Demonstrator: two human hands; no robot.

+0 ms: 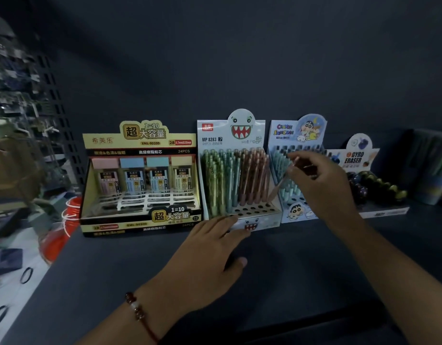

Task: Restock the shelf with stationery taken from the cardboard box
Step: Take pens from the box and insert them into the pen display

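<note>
The right hand (322, 185) pinches one thin pink pencil (282, 180) in a narrow grip, with the tip tilted down over the monster pencil box (240, 175) and the cartoon pencil box (294, 170). The left hand (210, 247) lies flat with straight fingers on the dark shelf (289, 282), and its fingertips (233, 220) touch the low front of the monster pencil box. That box is full of green, blue and pink pencils standing up in rows, but some round holes at the front have no pencil in them. Just beside it on the left stands the yellow lead box (140, 180), with four small packs at the back and open white slots in front. The cartoon pencil box touches the monster pencil box on the right, and past it sits the eraser box (369, 180) with dark round erasers. These four boxes stand in a line along the back of the shelf, close against each other. A big bare strip of shelf runs in front of them, under both arms. At the left edge of the shelf there is an orange thing (63, 225) and a blurry rack (20, 108). A red bead bracelet (137, 310) is on the left wrist. The back wall is dark.
</note>
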